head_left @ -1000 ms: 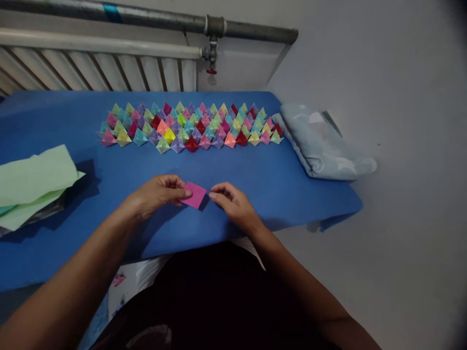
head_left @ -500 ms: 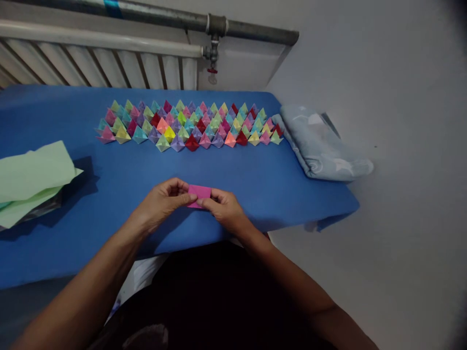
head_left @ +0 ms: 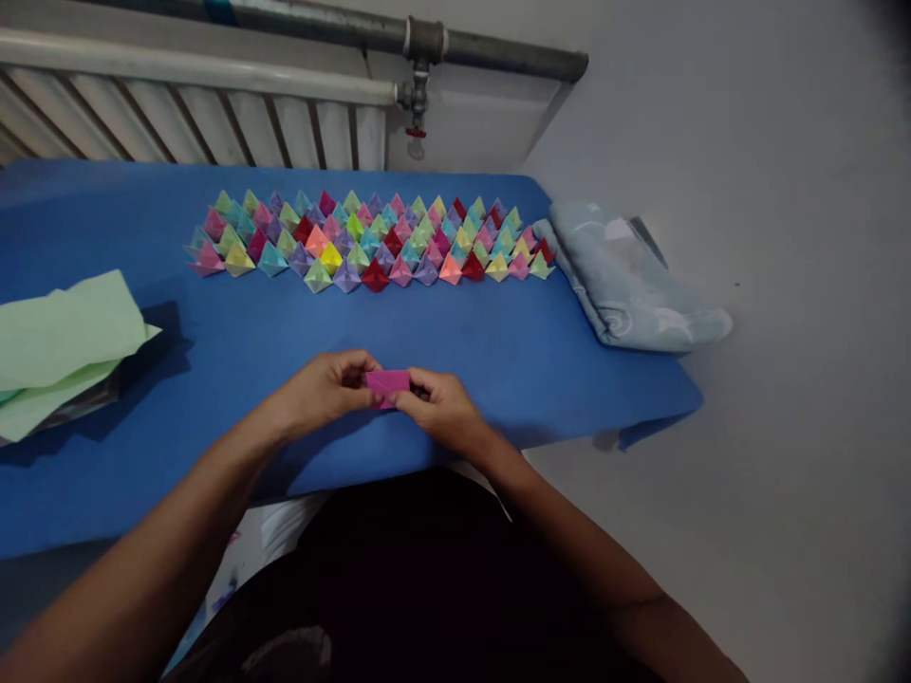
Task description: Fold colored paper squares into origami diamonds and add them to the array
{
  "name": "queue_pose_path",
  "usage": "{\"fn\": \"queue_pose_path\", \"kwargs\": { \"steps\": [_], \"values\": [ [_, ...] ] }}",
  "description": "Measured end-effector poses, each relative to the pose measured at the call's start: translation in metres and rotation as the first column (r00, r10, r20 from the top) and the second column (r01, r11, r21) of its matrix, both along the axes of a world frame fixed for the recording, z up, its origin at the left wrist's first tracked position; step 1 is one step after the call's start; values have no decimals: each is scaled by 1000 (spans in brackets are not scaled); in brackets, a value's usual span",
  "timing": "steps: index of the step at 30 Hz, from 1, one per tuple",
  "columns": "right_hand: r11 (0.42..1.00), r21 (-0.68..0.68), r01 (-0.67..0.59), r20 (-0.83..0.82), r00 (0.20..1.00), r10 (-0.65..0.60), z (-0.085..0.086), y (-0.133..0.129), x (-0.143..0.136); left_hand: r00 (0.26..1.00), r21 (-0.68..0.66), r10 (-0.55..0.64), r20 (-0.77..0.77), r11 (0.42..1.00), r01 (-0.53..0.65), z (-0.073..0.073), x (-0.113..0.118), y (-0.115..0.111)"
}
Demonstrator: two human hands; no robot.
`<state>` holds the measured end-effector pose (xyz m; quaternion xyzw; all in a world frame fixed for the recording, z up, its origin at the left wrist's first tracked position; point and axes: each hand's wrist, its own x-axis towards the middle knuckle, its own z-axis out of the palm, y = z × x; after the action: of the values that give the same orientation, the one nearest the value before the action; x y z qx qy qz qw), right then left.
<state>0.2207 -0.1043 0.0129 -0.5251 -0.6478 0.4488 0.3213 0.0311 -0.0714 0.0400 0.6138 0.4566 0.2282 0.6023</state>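
Note:
A small folded piece of pink paper [head_left: 389, 380] is held between both hands, above the front part of the blue-covered table [head_left: 455, 332]. My left hand [head_left: 331, 387] pinches its left side, thumb in front and fingers behind. On the right side, my right hand [head_left: 442, 406] grips the paper, its thumb near the lower middle edge. A diagonal crease or flap line shows on the paper's face. Beyond the hands stand rows of small folded paper boats [head_left: 374, 275] in many colours.
Loose green paper sheets [head_left: 67, 323] lie in a pile at the left. A folded grey-blue cloth [head_left: 619, 285] rests at the table's right end against the wall. Behind the table are a white radiator [head_left: 199, 119] and a metal pipe [head_left: 498, 55] with a red-handled valve [head_left: 416, 133].
The pink paper looks shorter in height and now shows a diagonal line. My left fingers have shifted slightly right along its top, and my left thumb has moved slightly down.

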Motion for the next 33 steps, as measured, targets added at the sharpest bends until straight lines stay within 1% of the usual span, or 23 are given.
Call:
{"fn": "queue_pose_path", "kwargs": {
  "steps": [1,2,3,4,5,6,7,8,9,10,11,12,14,16,19,21,24,25,26,30,33],
  "values": [
    [996,94,-14,74,997,7,-2,2,1,999,97,-20,-50,995,25,-1,0,1],
    [978,202,-43,148,989,13,-3,4,2,993,215,-27,-114,975,52,-2,0,1],
    [946,313,-86,218,976,16,-4,7,4,983,348,-20,-182,934,83,-4,1,2],
    [901,411,-141,286,958,20,-5,10,5,970,482,-1,-245,867,123,-6,1,4],
    [851,486,-201,352,936,21,-5,13,7,954,599,21,-299,782,171,-8,1,5],
    [802,538,-260,416,909,16,-5,17,9,942,697,48,-332,686,211,-11,1,7],
    [758,571,-315,480,877,3,-6,20,11,935,773,77,-345,588,237,-15,1,8],
    [721,590,-363,538,843,-16,-6,23,12,932,826,102,-348,503,253,-19,2,9],
    [690,601,-404,588,808,-39,-6,25,13,931,861,125,-344,438,259,-23,3,10],
    [665,605,-437,628,776,-62,-7,27,14,929,881,144,-341,395,262,-27,4,11],
    [646,607,-463,658,748,-82,-7,28,15,927,892,160,-338,369,262,-31,5,11],
    [632,603,-487,683,725,-93,-9,28,16,924,895,170,-342,358,266,-34,6,11],
    [617,588,-523,717,690,-99,-12,28,16,911,885,172,-375,359,296,-39,6,8],
    [603,565,-563,743,665,-76,-15,26,16,897,870,156,-415,356,341,-42,4,4],
    [587,534,-608,760,650,-18,-18,22,17,881,849,115,-458,350,396,-45,-3,-5],
    [604,515,-608,756,655,16,-18,19,18,883,836,90,-460,379,396,-45,-8,-11],
    [659,489,-572,737,675,40,-17,14,19,896,805,60,-441,469,365,-45,-14,-17],
    [674,483,-559,732,681,40,-16,12,20,899,798,58,-435,487,355,-45,-15,-18],
    [685,477,-551,729,683,42,-16,10,20,900,799,68,-431,493,345,-45,-15,-19],
    [702,445,-556,742,668,58,-13,6,21,884,834,181,-431,455,313,-45,-13,-23],
    [714,411,-567,760,646,76,-12,5,22,879,825,175,-443,463,324,-44,-12,-25]
  ]
}}
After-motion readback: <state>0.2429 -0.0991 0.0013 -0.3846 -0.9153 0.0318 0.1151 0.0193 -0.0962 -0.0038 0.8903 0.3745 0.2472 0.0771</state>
